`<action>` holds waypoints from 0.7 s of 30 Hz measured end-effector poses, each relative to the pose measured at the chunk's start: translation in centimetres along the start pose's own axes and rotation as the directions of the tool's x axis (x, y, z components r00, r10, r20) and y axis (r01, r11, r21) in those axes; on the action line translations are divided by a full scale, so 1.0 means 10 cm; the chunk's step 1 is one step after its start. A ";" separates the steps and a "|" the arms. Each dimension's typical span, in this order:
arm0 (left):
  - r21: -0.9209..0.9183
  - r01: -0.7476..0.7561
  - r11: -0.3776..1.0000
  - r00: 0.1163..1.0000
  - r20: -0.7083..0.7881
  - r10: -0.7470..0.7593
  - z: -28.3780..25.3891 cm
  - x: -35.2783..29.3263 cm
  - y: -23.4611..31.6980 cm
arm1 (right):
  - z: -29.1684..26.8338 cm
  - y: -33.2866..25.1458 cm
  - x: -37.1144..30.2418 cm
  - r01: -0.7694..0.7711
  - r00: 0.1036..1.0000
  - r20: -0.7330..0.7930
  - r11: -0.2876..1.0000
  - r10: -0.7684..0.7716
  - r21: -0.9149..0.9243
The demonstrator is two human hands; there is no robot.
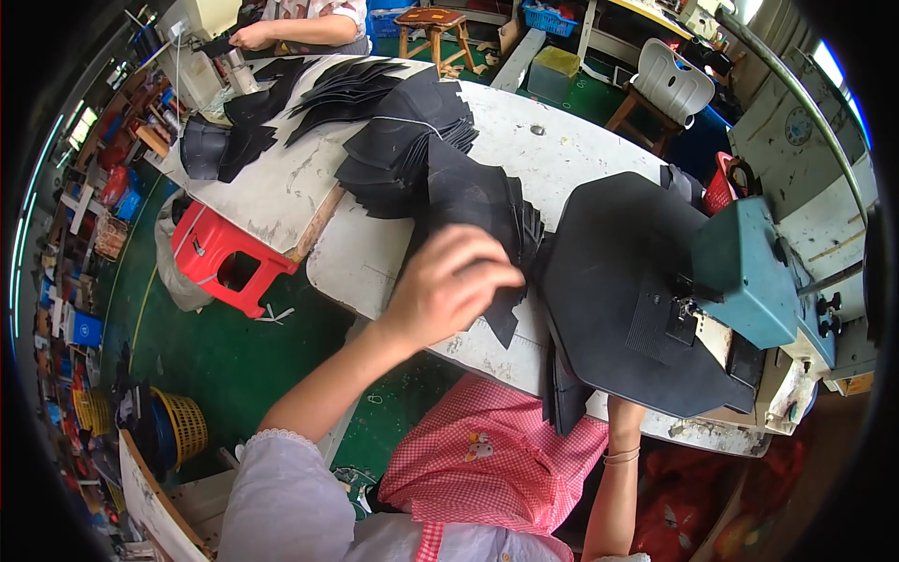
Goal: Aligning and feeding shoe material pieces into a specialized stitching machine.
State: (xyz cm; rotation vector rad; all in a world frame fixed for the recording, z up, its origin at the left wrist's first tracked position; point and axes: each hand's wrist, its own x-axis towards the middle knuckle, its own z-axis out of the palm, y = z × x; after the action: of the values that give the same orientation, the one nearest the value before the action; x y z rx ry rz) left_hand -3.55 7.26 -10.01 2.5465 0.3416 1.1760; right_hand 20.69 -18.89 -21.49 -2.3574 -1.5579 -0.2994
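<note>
My left hand (451, 283) is over a pile of black cut pieces (468, 192) on the white worktable (524, 131). Its fingers are bent and smeared by motion, so any grip on a piece is unclear. To the right lies a wide, flat black panel with angled corners (618, 272). The panel reaches under the teal machine head (744, 272), by a small metal foot (686, 307). Only the wrist end of my right hand (626, 412) shows at the panel's near edge; its fingers are hidden beneath. More black pieces (565, 393) hang down beside that hand.
Fanned stacks of black pieces (351, 94) cover the far left tabletop. A red plastic stool (229, 262) stands under the table's left side. At the upper left another person's hand (251, 37) is by a machine. A grey chair back (672, 82) stands beyond the table.
</note>
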 end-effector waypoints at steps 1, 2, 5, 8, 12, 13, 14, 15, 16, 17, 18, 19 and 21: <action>-0.147 -0.028 0.989 0.999 0.040 0.034 0.09 -0.08 0.17 | -0.02 -0.06 0.01 -0.098 0.994 -0.025 0.979 0.104 0.179; -0.253 -0.066 0.965 0.993 0.083 0.089 0.25 -0.10 0.34 | -0.13 -0.05 -0.01 -0.206 0.972 -0.039 0.923 0.231 0.324; -0.404 -0.047 0.913 0.981 0.156 0.119 0.51 -0.34 0.65 | -0.13 -0.13 0.00 -0.347 0.930 -0.005 0.883 0.368 0.317; -0.504 0.041 0.863 0.978 0.198 0.069 0.63 -0.42 0.84 | -0.25 -0.25 -0.05 -0.244 0.841 -0.231 0.723 0.489 0.646; -0.533 0.101 0.840 0.969 0.245 0.039 0.65 -0.54 0.93 | -0.30 -0.09 -0.20 -0.228 0.892 -0.224 0.819 0.392 0.526; -0.500 0.093 0.861 0.958 0.281 0.060 0.69 -0.62 0.89 | -0.31 -0.08 -0.20 -0.182 0.903 -0.269 0.864 0.336 0.470; -0.505 0.089 0.858 0.956 0.285 0.068 0.69 -0.62 0.92 | -0.32 -0.07 -0.20 -0.138 0.909 -0.309 0.901 0.280 0.410; -0.478 0.114 0.871 0.958 0.285 0.031 0.66 -0.62 0.94 | -0.40 -0.12 -0.16 -0.141 0.908 -0.309 0.900 0.284 0.412; -0.452 0.139 0.881 0.959 0.284 -0.005 0.65 -0.62 0.96 | -0.55 -0.18 -0.11 -0.069 0.955 -0.219 0.868 0.200 0.492; -0.486 0.151 0.861 0.962 0.274 -0.014 0.64 -0.63 0.98 | -0.73 -0.28 -0.08 -0.013 0.984 -0.137 0.824 0.110 0.567; -0.477 0.146 0.867 0.971 0.238 -0.032 0.58 -0.58 1.03 | -0.87 -0.42 -0.10 -0.169 0.981 0.064 0.658 0.181 0.734; -0.470 0.142 0.871 0.978 0.201 -0.050 0.52 -0.55 1.06 | -1.07 -0.58 0.00 -0.133 0.991 0.110 0.602 0.075 0.787; -0.468 0.044 0.882 0.991 0.134 0.021 0.47 -0.75 1.08 | -1.36 -0.67 0.05 0.042 0.914 0.219 0.617 -0.342 0.786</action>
State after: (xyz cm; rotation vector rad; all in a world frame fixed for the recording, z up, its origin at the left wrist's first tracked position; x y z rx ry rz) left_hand -3.74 -6.09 -14.03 2.1728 0.0269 0.9337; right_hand 14.60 -20.84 -7.78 -1.5867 -1.6341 0.6836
